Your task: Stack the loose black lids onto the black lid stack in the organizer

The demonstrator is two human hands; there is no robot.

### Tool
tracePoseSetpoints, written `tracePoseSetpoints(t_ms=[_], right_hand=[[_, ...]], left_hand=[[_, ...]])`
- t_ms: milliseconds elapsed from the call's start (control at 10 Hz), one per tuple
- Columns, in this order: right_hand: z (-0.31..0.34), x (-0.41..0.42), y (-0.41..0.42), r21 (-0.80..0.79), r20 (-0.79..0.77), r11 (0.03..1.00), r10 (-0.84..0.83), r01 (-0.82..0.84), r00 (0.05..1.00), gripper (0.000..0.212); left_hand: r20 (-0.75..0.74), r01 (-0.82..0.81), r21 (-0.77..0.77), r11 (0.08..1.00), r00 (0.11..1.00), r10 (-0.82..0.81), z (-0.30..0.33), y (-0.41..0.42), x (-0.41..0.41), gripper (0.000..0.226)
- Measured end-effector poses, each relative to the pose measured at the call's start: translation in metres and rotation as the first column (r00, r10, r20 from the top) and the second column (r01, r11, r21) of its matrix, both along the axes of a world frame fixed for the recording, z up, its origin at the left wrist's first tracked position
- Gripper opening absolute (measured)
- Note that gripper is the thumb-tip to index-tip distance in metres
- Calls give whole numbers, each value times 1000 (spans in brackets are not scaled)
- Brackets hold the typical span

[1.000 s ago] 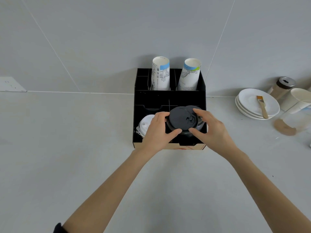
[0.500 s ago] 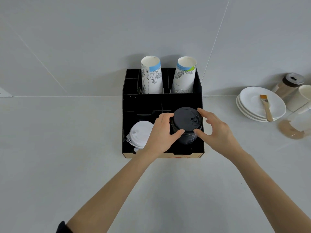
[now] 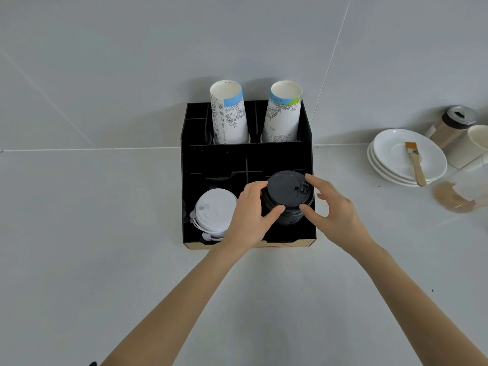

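The black lid stack [image 3: 286, 192] stands in the front right compartment of the black organizer [image 3: 248, 159]. Its top lid lies flat and in line with the ones below. My left hand [image 3: 248, 215] holds the stack from the left, fingers on the far rim and thumb on the near side. On the right, my right hand [image 3: 335, 210] touches it with the index finger on the upper rim and the thumb at the front. No loose black lids show on the counter.
A stack of white lids [image 3: 215, 210] fills the front left compartment. Two paper cup stacks [image 3: 228, 114] [image 3: 284, 112] stand at the organizer's back. White plates [image 3: 396, 157] with a brush [image 3: 414, 165], a jar [image 3: 453, 125] and a cup sit at the right.
The top black lid, offset and wider-looking a second ago, now sits squarely on the stack. Both hands stayed around the stack; the view has shifted slightly.
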State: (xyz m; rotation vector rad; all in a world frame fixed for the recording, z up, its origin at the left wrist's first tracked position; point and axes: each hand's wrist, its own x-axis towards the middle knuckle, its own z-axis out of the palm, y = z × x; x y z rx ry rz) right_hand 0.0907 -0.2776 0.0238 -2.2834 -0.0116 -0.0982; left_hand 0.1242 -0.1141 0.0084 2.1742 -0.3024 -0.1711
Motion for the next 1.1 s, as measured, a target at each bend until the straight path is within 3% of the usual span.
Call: tracePoseSetpoints(t_ms=[700, 900, 1100], right_hand=[[1, -2, 0, -87, -26, 996, 30, -32, 999, 50], [15, -1, 7, -166, -62, 984, 48, -58, 997, 52], [41, 4, 13, -369, -94, 924, 70, -100, 993, 57]], left_hand=[[-23, 62, 67, 996, 998, -60, 5, 4, 4, 54], [-18, 114, 152, 982, 993, -113, 20, 13, 3, 61], [81, 72, 196, 978, 993, -89, 49, 27, 9, 60]])
